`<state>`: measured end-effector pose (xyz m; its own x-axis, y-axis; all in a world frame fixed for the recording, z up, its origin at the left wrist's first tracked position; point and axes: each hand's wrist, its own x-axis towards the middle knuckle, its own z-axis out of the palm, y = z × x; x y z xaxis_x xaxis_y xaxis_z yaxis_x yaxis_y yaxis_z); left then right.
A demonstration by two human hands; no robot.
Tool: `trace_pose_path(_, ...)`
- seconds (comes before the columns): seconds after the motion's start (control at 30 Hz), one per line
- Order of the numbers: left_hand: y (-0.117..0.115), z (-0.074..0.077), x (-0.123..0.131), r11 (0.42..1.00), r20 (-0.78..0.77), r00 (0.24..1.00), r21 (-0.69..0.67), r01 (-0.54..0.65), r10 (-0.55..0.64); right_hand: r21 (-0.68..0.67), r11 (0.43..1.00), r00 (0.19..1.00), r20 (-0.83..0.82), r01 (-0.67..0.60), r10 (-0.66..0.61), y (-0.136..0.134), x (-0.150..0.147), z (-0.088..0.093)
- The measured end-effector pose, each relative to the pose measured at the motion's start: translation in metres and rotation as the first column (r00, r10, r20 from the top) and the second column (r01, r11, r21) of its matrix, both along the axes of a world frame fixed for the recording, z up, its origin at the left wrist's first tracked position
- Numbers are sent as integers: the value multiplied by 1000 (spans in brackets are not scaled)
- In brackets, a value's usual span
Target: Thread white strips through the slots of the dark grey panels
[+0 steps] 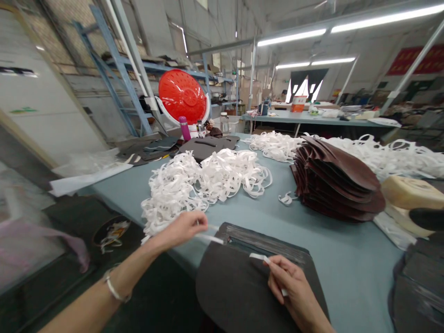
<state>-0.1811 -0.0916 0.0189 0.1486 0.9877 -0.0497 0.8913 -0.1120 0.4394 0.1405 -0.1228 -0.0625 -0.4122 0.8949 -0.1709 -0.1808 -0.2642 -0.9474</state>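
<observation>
A dark grey rounded panel (243,286) with a slot near its far edge lies at the front of the table. Over its near right part, my right hand (293,282) pinches a white fabric strip (258,257) between thumb and fingers, and a bit of white shows below the fingers. My left hand (192,225) is closed at the panel's upper left, beside a big heap of white strips (176,185). From its fingers a white strip (211,238) runs toward the slot. Whether both hands hold the same strip I cannot tell.
A stack of dark brown leather-like pieces (336,180) stands at the right, beside a yellowish block (412,192). More white strips (367,152) lie behind it. A purple bottle (184,128) and a red round heater-like thing (182,96) stand at the back.
</observation>
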Motion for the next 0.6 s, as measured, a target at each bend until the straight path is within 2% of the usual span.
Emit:
trace_pose_path(0.07,18,21,-14,941,-77,956,215,-262,283,6,1000,1000,11,2,-2,0,-1,0)
trace_pose_path(0.1,23,30,-14,873,-92,912,340,-349,400,10,1000,1000,16,6,-7,1,-2,1)
trace_pose_path(0.13,24,36,-8,810,-88,882,446,-381,464,15,1000,1000,22,11,-11,1,-4,1)
trace_pose_path(0.17,22,38,4,779,-77,886,515,-358,458,20,1000,999,28,14,-15,2,-6,2)
trace_pose_path(0.2,17,37,21,779,-65,914,550,-301,400,25,1000,999,35,15,-16,2,-10,4)
trace_pose_path(0.23,10,32,41,826,-46,966,529,-194,256,29,999,999,39,13,-15,3,-14,6)
trace_pose_path(0.27,2,25,63,888,-2,999,458,-37,43,36,999,999,42,11,-12,3,-18,8)
trace_pose_path(0.3,-6,17,84,928,65,989,360,98,-130,46,999,999,46,9,-11,4,-22,11)
trace_pose_path(0.37,-18,0,117,951,234,927,169,258,-293,69,998,997,77,-1,-4,4,-25,17)
trace_pose_path(0.4,-21,-7,126,955,319,901,64,290,-295,73,997,994,108,-9,1,4,-24,20)
trace_pose_path(0.47,-21,-19,132,953,443,871,-106,285,-211,65,998,982,188,-24,11,3,-13,24)
trace_pose_path(0.53,-18,-28,126,948,505,855,-202,247,-115,48,998,964,266,-40,26,0,5,25)
trace_pose_path(0.6,-16,-35,118,940,543,837,-245,238,-70,39,998,943,330,-56,40,-6,25,26)
